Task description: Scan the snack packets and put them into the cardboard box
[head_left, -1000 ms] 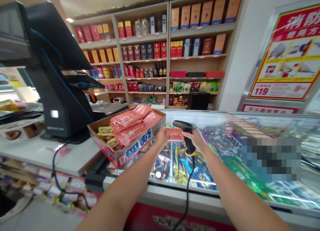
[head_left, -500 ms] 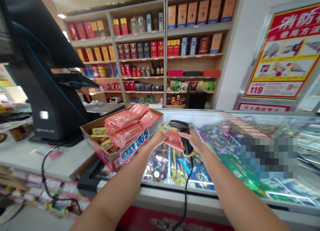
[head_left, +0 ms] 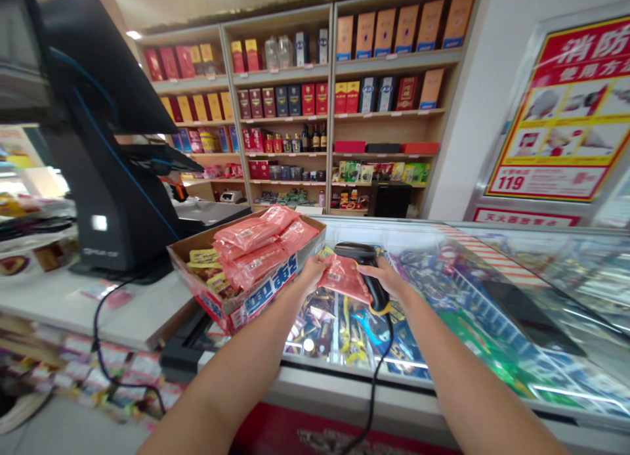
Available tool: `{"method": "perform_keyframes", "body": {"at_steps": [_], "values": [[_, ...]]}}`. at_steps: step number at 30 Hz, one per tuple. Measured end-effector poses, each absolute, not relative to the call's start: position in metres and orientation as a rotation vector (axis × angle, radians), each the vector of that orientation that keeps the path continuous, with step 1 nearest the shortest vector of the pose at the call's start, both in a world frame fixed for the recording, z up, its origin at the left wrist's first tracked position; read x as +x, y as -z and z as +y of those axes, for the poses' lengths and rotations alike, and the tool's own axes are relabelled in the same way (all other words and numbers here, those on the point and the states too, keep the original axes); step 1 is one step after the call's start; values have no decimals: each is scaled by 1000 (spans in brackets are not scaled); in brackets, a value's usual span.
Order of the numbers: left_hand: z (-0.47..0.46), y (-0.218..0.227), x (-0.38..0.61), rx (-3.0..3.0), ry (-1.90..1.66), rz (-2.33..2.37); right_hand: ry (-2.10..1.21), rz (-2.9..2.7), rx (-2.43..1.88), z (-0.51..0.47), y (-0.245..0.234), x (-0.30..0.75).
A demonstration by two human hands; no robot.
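My left hand (head_left: 315,271) grips the left end of a pinkish-red plastic packet (head_left: 342,278), held above the glass-topped freezer. Around the handle of a black barcode scanner (head_left: 373,287) my right hand (head_left: 384,276) is closed. The scanner's head lies over the packet's upper edge, and its handle overlaps the packet's right end. From the base of the handle a black cord hangs down the freezer front. To the left sits an open cardboard box (head_left: 268,296), tilted in view, with several similar red packets (head_left: 258,241) piled in it and yellow packets beneath.
A black point-of-sale terminal (head_left: 123,199) stands on the white counter (head_left: 44,304) at left. Below my hands is a freezer (head_left: 315,376) of wrapped goods, with a dark phone-like slab (head_left: 531,317) on its glass at right. Shelves (head_left: 384,117) of boxes line the back wall.
The packet shows more of its face, and the scanner's handle has swung slightly right with my right hand. The whole view has shifted a little. Both hands keep their hold.
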State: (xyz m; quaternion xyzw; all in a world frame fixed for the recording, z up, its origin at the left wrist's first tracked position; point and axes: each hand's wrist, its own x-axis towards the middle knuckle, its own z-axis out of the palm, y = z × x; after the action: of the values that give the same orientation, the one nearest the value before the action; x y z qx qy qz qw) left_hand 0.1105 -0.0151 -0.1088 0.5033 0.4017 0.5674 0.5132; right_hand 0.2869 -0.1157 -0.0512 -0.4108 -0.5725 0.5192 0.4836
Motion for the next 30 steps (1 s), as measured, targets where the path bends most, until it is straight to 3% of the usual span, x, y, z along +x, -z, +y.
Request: {"method": "perform_keyframes", "body": {"at_steps": [8, 30], "values": [[-9, 106, 119, 1095, -1691, 952, -1268, -1534, -1066, -119, 43, 300], [-8, 115, 122, 1153, -1758, 1035, -1258, -1656, -1090, -119, 42, 309]]}}
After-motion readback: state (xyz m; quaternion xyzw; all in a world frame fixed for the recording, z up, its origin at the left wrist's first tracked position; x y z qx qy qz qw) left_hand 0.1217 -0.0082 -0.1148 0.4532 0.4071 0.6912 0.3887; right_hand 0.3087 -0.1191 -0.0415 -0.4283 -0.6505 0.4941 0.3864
